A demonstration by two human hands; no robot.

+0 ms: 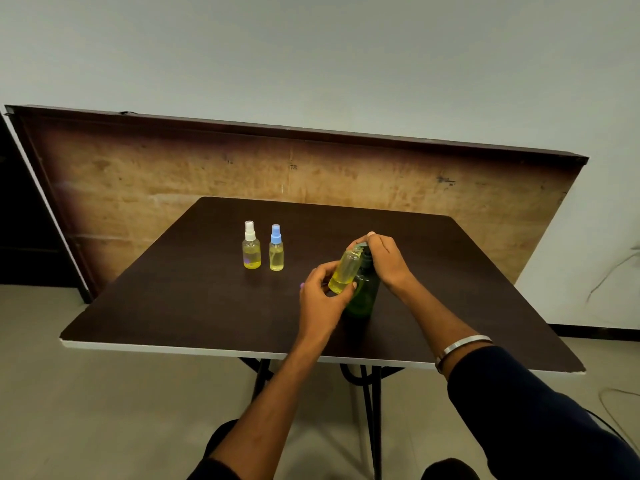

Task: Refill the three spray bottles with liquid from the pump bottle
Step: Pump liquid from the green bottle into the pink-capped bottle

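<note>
A pale, plain wall [311,57] is filling the upper half of the view. A large wooden board [242,174] with a dark rim is leaning against that wall, on the far side of both hands. A grey floor [104,393] is showing below and to the left of the left hand, and loose cables [609,268] are hanging and lying well to the right of the right hand.

A dark brown tabletop [173,299] with a white front edge is standing on black metal legs [372,410] and is carrying the task items.

The right forearm is wearing a dark sleeve [536,410] and a metal bangle [464,344].

The green pump bottle [363,292] is standing upright on the tabletop between the two hands. The right hand [384,258] is curling over its top, with the fingers closed around the pump head; the head itself is mostly hidden.

The left hand [322,292] is pinching the open spray bottle [344,270], tilting its mouth up against the pump head. Yellow liquid is sitting in its lower part.

Two capped spray bottles are standing upright, just beside each other, beyond and to the left of the left hand: the white-capped bottle [251,245] farther from the hand, the blue-capped bottle [276,248] nearer. Both are holding yellow liquid.
</note>
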